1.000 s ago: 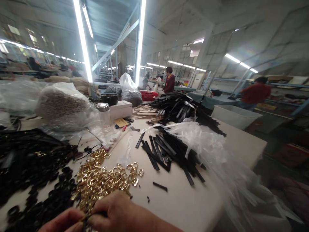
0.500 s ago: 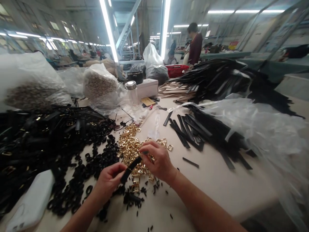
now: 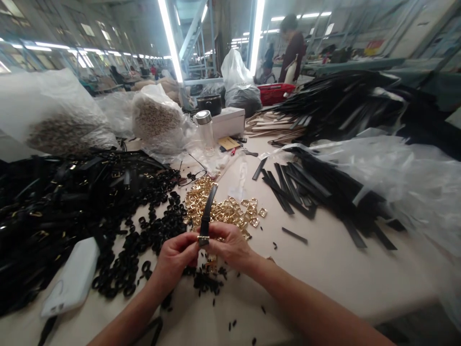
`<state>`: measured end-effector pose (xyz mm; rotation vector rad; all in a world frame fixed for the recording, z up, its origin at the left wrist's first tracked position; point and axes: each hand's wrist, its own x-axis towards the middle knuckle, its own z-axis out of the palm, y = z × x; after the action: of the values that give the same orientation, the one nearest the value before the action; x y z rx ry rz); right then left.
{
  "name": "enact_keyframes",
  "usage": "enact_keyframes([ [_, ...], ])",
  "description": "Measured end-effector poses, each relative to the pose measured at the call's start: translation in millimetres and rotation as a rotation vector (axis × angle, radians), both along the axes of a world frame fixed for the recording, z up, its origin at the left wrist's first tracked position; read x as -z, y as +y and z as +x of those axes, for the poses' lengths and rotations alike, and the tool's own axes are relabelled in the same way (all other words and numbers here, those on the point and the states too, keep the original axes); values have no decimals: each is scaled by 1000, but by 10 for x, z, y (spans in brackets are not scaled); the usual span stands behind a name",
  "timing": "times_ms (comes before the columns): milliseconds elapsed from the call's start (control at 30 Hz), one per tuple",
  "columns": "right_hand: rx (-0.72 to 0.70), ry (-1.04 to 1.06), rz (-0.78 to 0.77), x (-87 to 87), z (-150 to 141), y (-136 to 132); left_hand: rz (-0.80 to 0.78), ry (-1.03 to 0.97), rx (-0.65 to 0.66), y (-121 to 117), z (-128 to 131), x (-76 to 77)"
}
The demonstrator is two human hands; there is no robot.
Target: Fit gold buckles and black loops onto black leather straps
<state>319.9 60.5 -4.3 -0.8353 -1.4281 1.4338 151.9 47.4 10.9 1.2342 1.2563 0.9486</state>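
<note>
Between my two hands stands a black strap with a gold buckle at its lower end, its free end pointing up and away. My left hand pinches the buckle end from the left. From the right, my right hand closes on the same end, thumb in front and fingers behind the strap. Just beyond them lies a heap of gold buckles. A pile of small black loops spreads to the left. Small black scraps lie on the table below my hands.
Finished-looking black straps with buckles are heaped at left, beside a white power bank. Loose black strips and plastic sheeting lie at right. Glasses, a glass bottle and filled plastic bags stand farther back.
My right hand has come down from the strap's far end to the buckle end beside my left hand. The strap has swung more upright. The view has shifted slightly.
</note>
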Motion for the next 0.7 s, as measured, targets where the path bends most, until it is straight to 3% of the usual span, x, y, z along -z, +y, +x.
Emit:
enact_keyframes([
  [100, -51, 197, -151, 11, -23, 0, 26, 29, -5, 4, 2, -3],
  [267, -43, 264, -241, 18, -22, 15, 37, 57, 5, 1, -5, 56],
  [500, 52, 98, 6, 3, 11, 23, 59, 105, 91, 19, -75, 40],
  [567, 85, 72, 28, -2, 51, 42, 112, 155, 47, 61, -199, -11],
  [700, 140, 44, -24, 14, 143, 106, 217, 270, -189, 193, -548, -121],
])
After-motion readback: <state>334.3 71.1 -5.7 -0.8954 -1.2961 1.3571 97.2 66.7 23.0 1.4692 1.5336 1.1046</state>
